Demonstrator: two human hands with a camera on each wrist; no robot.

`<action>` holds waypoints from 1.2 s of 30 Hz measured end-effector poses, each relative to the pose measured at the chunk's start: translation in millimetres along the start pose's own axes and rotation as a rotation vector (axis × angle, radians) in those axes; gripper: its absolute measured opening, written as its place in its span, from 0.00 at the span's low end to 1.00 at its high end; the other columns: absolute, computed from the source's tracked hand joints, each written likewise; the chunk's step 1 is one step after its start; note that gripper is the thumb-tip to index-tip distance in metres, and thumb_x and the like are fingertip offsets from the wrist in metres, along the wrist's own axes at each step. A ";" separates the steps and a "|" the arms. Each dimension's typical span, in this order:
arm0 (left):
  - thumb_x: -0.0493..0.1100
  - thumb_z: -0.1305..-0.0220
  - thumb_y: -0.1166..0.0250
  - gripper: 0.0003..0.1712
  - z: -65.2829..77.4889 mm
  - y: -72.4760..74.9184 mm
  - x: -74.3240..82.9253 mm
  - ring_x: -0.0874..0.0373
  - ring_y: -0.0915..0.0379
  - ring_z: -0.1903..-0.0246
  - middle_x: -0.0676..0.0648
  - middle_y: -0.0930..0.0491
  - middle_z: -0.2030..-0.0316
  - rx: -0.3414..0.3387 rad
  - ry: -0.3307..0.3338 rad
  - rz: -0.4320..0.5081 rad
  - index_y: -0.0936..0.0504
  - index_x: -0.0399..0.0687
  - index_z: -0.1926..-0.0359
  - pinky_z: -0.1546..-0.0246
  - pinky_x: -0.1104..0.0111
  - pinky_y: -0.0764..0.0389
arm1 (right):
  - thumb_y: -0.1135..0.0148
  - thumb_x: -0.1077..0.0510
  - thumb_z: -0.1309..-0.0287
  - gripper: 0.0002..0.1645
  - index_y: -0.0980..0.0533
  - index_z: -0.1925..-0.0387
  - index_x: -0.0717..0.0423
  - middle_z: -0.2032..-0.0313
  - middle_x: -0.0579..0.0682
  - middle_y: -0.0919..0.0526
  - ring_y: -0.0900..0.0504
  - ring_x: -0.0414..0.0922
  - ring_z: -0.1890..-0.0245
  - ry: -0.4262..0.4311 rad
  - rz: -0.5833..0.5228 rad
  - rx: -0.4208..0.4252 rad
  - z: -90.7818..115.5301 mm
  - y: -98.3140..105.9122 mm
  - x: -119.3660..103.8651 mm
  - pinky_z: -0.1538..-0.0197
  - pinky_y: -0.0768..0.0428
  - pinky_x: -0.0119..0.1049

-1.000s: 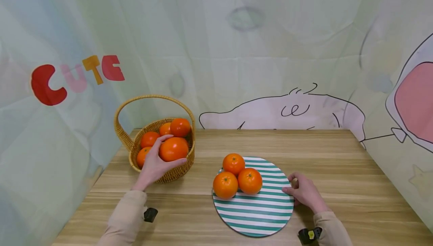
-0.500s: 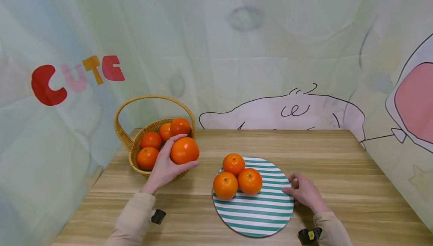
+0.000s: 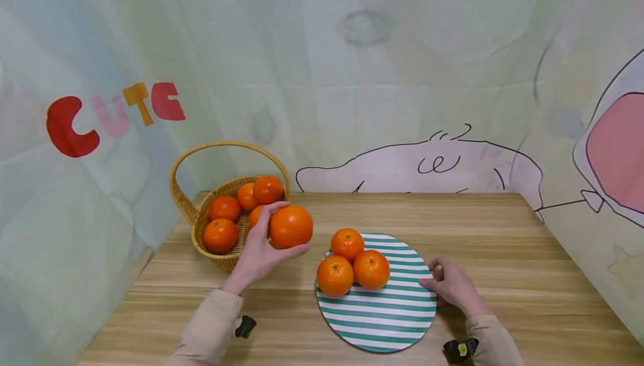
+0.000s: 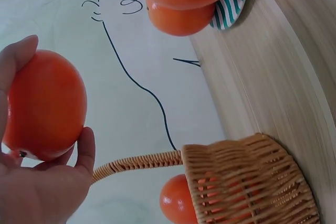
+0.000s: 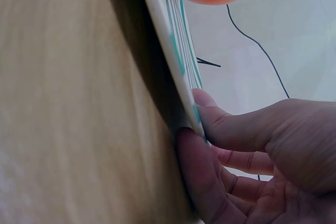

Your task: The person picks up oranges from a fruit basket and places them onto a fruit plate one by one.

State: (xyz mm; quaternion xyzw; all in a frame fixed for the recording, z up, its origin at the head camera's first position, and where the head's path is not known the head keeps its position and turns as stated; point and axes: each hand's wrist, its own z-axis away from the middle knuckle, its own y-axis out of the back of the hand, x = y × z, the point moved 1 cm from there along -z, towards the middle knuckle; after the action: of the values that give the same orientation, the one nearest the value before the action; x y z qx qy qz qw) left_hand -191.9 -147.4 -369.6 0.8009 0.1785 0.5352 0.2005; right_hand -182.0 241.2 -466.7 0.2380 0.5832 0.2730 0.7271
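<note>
My left hand [image 3: 259, 254] grips an orange [image 3: 291, 227] between thumb and fingers, held up at the right side of a wicker basket [image 3: 228, 262]. In the left wrist view, the thumb and fingers curl round that orange [image 4: 50, 103]. Several more oranges lie in the basket, one of them partly hidden behind the hand. On a round, flat board [image 3: 382, 321] with green and white stripes, three oranges [image 3: 372, 270] sit together at its left. My right hand [image 3: 453, 285] pinches the board's right edge, thumb on top and a finger [image 5: 199, 169] underneath.
The basket's tall arched handle [image 3: 228, 143] rises over the fruit. Everything stands on a wooden table [image 3: 493, 232]. Behind and beside it hangs a printed curtain [image 3: 322, 75], close to the table's back and sides.
My left hand has carried its orange from over the basket to the right, towards the board, uncovering more fruit in the basket. My right hand and the board have stayed in place.
</note>
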 end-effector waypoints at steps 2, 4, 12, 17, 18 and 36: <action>0.46 0.53 0.18 0.47 1.1 -2.9 1.2 0.47 0.24 0.45 0.46 0.25 0.39 -0.009 -0.015 0.018 0.34 0.59 0.34 0.45 0.52 0.22 | 0.30 0.61 0.40 0.23 0.29 0.48 0.66 0.69 0.55 0.23 0.22 0.44 0.77 0.002 -0.001 -0.002 0.2 -0.3 0.0 0.74 0.17 0.36; 0.45 0.52 0.19 0.46 2.2 -6.3 2.9 0.47 0.24 0.45 0.46 0.25 0.38 -0.023 -0.031 0.037 0.33 0.60 0.33 0.45 0.52 0.22 | 0.30 0.61 0.41 0.23 0.29 0.48 0.66 0.70 0.56 0.23 0.22 0.44 0.77 0.003 -0.005 -0.002 0.7 -0.3 -0.7 0.74 0.17 0.37; 0.48 0.49 0.20 0.48 6.8 -25.3 15.5 0.50 0.26 0.44 0.47 0.31 0.35 -0.112 -0.049 0.093 0.35 0.67 0.30 0.44 0.55 0.22 | 0.30 0.60 0.40 0.24 0.29 0.48 0.66 0.70 0.55 0.23 0.23 0.45 0.77 0.002 0.004 0.002 0.5 -0.3 -0.3 0.73 0.17 0.36; 0.49 0.47 0.22 0.49 9.9 -39.8 24.8 0.51 0.26 0.42 0.47 0.32 0.34 -0.192 -0.072 0.087 0.38 0.66 0.27 0.43 0.56 0.21 | 0.30 0.60 0.40 0.24 0.29 0.48 0.66 0.70 0.55 0.23 0.24 0.45 0.77 0.003 0.007 0.003 1.0 0.1 -0.6 0.73 0.18 0.36; 0.49 0.46 0.22 0.49 10.7 -42.8 26.6 0.52 0.26 0.42 0.47 0.31 0.34 -0.207 -0.082 0.078 0.38 0.64 0.27 0.43 0.56 0.21 | 0.30 0.60 0.40 0.24 0.29 0.48 0.66 0.70 0.55 0.23 0.24 0.45 0.77 0.004 0.008 0.004 1.1 0.2 -0.8 0.73 0.18 0.36; 0.48 0.47 0.21 0.45 30.8 -78.9 39.4 0.48 0.24 0.44 0.47 0.37 0.36 -0.306 -0.260 -0.178 0.34 0.61 0.31 0.43 0.53 0.19 | 0.30 0.60 0.40 0.24 0.30 0.47 0.66 0.69 0.56 0.23 0.22 0.45 0.76 0.000 0.001 -0.003 0.9 1.1 -2.1 0.73 0.16 0.37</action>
State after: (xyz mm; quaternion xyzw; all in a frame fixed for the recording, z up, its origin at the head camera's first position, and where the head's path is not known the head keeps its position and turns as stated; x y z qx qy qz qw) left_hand -154.6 -64.2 -389.8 0.8045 0.1377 0.4284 0.3876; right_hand -181.6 240.6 -464.3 0.2373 0.5826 0.2740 0.7274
